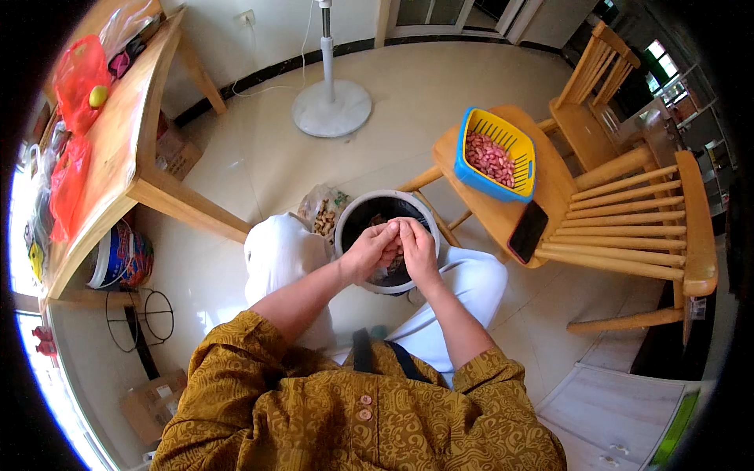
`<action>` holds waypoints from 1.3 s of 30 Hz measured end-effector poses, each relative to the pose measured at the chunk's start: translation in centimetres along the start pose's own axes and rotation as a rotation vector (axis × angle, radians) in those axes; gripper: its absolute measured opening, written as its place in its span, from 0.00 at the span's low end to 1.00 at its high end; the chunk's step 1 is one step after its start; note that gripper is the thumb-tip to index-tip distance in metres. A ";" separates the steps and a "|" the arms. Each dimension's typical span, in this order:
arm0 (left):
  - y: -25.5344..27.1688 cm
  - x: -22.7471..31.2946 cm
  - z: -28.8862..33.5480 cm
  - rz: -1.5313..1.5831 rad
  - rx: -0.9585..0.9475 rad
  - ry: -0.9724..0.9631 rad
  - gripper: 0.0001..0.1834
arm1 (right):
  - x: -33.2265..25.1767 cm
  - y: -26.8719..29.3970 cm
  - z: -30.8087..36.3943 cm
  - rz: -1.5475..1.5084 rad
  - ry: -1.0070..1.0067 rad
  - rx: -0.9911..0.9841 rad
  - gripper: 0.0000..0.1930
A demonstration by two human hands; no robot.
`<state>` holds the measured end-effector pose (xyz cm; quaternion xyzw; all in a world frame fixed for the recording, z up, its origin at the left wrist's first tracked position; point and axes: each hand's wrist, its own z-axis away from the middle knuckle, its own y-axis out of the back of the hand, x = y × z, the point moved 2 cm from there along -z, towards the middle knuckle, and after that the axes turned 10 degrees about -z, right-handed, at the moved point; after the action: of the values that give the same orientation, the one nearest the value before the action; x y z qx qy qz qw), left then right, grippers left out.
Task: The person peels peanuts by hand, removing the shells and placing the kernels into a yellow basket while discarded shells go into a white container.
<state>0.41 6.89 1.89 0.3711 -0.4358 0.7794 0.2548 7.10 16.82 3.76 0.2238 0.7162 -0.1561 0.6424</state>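
Over a grey-rimmed round bin (340,235) with a dark lining, my left hand (371,253) and my right hand (418,250) meet, fingertips pressed together. Both are closed; whatever is pinched between them is hidden by the fingers. Brownish bits, apparently shells, show inside the bin, partly covered by my hands. Just beyond the bin's left side, a clear plastic bag (323,213) of unshelled peanuts lies on the floor. Pinkish-red peanut kernels (488,159) fill part of a yellow slotted basket set in a blue outer basket (481,185), on a chair seat to the right.
A dark phone (528,232) lies on the wooden chair (561,184) near the basket. Another wooden chair (589,118) stands behind. A white stand base (332,108) is ahead on the floor. At left, a wooden table (118,157) holds red plastic bags (78,86).
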 end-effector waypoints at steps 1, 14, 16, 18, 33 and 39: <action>0.0 0.0 0.1 0.028 0.000 0.013 0.16 | 0.3 0.2 0.0 -0.010 -0.039 -0.009 0.12; 1.2 -0.6 -0.4 -0.002 0.058 -0.104 0.09 | 0.6 0.3 0.8 -0.093 -0.039 0.068 0.10; 0.9 -0.5 -0.4 -0.076 0.135 -0.072 0.07 | 0.7 0.2 0.9 -0.190 -0.117 0.081 0.10; 0.4 -0.3 -0.3 -0.071 0.130 -0.067 0.07 | 1.3 0.6 0.8 -0.097 -0.058 0.107 0.11; 1.2 -1.0 -0.5 0.002 0.032 -0.034 0.09 | 2.0 0.6 -0.2 0.092 0.101 0.032 0.13; 1.2 -0.6 -0.3 0.010 0.089 -0.040 0.08 | 0.9 0.3 0.1 -0.087 -0.058 0.004 0.10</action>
<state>-0.21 6.55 0.76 0.3956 -0.4075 0.7916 0.2254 7.28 17.12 2.84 0.1892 0.7059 -0.1917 0.6551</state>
